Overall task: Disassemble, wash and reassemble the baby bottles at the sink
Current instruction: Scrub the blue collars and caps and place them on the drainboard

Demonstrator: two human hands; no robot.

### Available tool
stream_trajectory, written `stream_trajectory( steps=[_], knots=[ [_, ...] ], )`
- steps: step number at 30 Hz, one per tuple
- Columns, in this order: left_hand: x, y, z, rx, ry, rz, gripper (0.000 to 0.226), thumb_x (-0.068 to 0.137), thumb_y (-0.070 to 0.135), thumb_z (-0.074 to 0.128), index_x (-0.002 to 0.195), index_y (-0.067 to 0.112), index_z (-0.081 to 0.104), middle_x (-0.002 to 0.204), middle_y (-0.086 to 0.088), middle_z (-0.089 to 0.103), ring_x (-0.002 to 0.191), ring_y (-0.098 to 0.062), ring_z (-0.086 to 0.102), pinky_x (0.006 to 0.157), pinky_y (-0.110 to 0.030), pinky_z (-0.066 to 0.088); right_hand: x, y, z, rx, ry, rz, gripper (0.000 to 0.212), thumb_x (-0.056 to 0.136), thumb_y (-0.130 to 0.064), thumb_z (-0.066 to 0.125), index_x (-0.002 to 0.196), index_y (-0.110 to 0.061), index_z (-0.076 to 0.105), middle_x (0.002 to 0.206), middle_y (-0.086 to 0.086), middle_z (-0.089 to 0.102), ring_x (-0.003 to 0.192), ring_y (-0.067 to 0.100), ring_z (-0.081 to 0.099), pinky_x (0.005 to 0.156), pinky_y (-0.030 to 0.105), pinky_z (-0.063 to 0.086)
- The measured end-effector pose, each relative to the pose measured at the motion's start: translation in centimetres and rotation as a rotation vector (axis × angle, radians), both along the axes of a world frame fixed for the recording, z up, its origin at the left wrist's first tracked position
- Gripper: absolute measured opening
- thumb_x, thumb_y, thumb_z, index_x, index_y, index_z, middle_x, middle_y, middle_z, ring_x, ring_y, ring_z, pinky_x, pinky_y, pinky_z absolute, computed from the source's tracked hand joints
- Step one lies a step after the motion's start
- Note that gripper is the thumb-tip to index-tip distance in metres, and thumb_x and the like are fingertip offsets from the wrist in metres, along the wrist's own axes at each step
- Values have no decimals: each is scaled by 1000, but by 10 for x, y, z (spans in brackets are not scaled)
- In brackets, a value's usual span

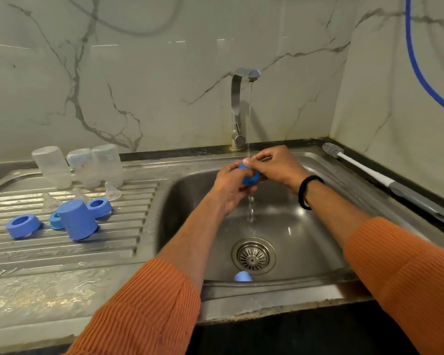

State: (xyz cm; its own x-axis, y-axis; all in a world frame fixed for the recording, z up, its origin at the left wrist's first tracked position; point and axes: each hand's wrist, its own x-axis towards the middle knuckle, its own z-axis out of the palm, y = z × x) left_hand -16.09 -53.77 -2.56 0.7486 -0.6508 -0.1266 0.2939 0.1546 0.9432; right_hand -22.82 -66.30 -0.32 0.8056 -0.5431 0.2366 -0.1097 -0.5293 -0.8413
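1. A wet steel sink [305, 257] sits in a stone table against marble walls.
2. Nearest, a blue cap [243, 276] lies unwashed-looking by the front rim.
3. Mid-basin, left hand [230, 187] and right hand [277, 166] both clamp a blue piece [249, 176] under the tap's stream: washing is underway.
4. On the drainboard [62, 249], collars [23, 226], a cap [77, 219], teats [112, 191] and, farthest, three bottles [80, 167] stand apart; reassembly remains.

Under the running tap [242, 108], over the sink [315, 242], the left hand [231, 187] and right hand [274, 165] grip a blue cap [249, 176]; left of the sink stand three upturned bottles [82, 166].
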Motion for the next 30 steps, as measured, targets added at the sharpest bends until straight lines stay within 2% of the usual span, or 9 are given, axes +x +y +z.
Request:
stream_trajectory(
  steps=[4,6,9,12,15,21,24,26,30],
  knots=[
    [1,4,5,-147,234,15,32,90,9,75,120,6,66,125,-24,65,107,-35,72,87,-42,63,-4,-1,2,63,-10,-23,29,91,-38,78,101,-10,77,97,6,77,90,20,76,84,42,64],
    [3,3,4,-141,240,65,29,97,9,68,125,7,62,127,-22,66,108,-34,72,90,-45,62,-9,-7,11,41,4,-86,26,92,-38,76,99,-13,78,93,3,78,86,17,76,83,36,63],
    [6,3,3,-151,244,136,41,94,12,72,132,10,55,130,-20,63,109,-35,71,93,-48,60,-27,-40,30,-217,70,-416,20,90,-25,75,94,-6,76,92,11,76,90,25,72,75,27,53],
    [3,4,-1,57,-118,229,60,86,22,83,136,22,52,127,-10,65,110,-25,69,96,-46,59,-56,-74,36,-322,218,-761,31,93,-23,70,116,-3,63,120,24,66,122,44,53,100,46,45],
    [-1,4,-3,203,-510,311,63,82,23,87,138,22,58,126,-3,68,111,-19,66,103,-40,54,-77,-91,29,-297,491,-846,44,90,-34,73,123,-10,57,131,25,57,129,47,41,107,56,33],
    [-1,5,-3,263,-768,435,51,84,16,83,129,20,60,126,-1,64,106,-16,63,96,-27,53,-84,-108,15,-321,501,-885,32,89,-21,70,117,-12,58,122,23,62,121,46,50,106,58,31],
    [-4,7,0,236,-704,466,51,84,27,84,129,20,61,120,-1,67,99,-14,65,88,-25,54,-85,-109,13,-350,402,-888,21,92,-10,65,112,-5,63,115,24,65,109,47,60,102,57,41],
    [-6,10,4,233,-615,500,50,84,37,83,127,20,63,113,-1,71,98,-15,68,89,-28,56,-81,-97,20,-357,330,-741,20,96,-6,61,114,-4,69,112,23,68,101,45,65,93,50,55],
    [-6,21,12,145,-170,574,52,84,44,82,125,16,66,105,-6,71,90,-24,71,81,-31,61,-59,-44,43,-457,301,-299,24,91,-2,70,109,-14,80,102,11,76,86,27,70,82,34,57]
  ],
)
